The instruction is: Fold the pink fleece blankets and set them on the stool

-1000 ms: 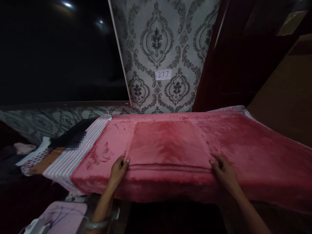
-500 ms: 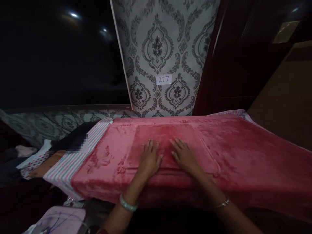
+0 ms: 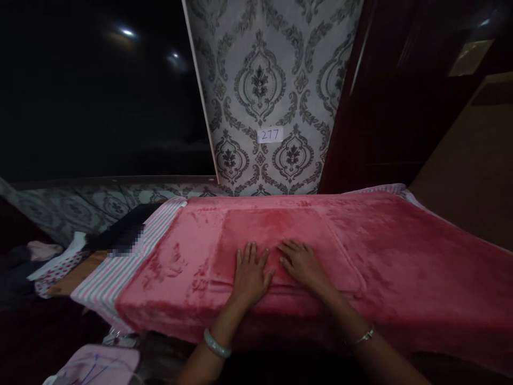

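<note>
A folded pink plush cloth [image 3: 276,222] lies flat in a rectangle on a larger pink plush blanket [image 3: 409,256] of the same colour. My left hand [image 3: 251,275] rests palm down on its near left part, fingers spread and pointing away from me. On the near right part lies my right hand [image 3: 302,264], also flat, with its fingers apart and angled to the left. Neither hand grips anything. Layered edges of the folded cloth show along its near side, partly hidden by my hands and wrists.
A striped cloth [image 3: 116,272] shows beyond the blanket's left edge, beside a wooden surface [image 3: 76,272] with piled fabrics. A pink stool-like object [image 3: 98,363] stands at the lower left. Behind are a dark screen [image 3: 100,96], patterned wallpaper [image 3: 256,53] and a cardboard-coloured panel [image 3: 473,166].
Both hands have slid slightly towards me over the folded cloth, the left also a little to the right. The view has tilted slightly upward.
</note>
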{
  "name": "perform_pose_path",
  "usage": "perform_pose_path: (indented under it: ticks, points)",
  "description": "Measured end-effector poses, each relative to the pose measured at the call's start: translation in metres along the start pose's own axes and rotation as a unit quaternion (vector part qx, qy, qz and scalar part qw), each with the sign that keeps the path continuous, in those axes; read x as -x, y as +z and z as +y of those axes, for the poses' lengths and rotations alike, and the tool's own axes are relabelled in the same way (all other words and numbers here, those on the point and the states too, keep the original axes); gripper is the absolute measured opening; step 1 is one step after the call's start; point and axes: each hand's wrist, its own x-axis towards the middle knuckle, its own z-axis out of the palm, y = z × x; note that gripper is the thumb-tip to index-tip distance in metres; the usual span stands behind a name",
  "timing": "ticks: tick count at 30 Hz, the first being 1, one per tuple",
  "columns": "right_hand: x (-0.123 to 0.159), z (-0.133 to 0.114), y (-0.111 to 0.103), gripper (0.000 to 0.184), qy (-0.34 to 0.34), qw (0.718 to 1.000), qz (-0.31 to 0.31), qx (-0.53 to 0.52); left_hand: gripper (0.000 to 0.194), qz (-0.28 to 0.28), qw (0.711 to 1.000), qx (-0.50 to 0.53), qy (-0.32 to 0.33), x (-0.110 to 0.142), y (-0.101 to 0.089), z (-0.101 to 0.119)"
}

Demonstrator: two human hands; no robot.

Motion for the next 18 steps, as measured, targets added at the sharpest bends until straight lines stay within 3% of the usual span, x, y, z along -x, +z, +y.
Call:
perform_pose_path:
  ticks: [5,11,14,16,18]
  points:
    - [-0.031,-0.01,-0.01,0.049,-0.012,0.999,0.014,-0.029,0.057,0.012,1.0,0.006,-0.002,0.004,-0.002,0.003]
    - [-0.032,-0.017,0.012,0.053,-0.042,0.998,-0.041,-0.027,0.036,0.026,0.997,0.072,0.005,0.01,-0.024,-0.008]
    - [-0.032,-0.017,0.012,0.053,-0.043,0.998,-0.042,-0.034,0.038,0.017,0.989,0.144,0.036,-0.02,-0.045,-0.021]
    - [-0.032,-0.019,0.008,0.055,-0.074,0.995,-0.053,-0.043,0.04,0.001,0.985,0.158,0.071,-0.055,-0.052,-0.03]
    - [-0.032,-0.023,0.004,0.056,-0.121,0.989,-0.067,-0.054,0.043,-0.05,0.987,0.123,0.086,-0.093,-0.051,-0.04]
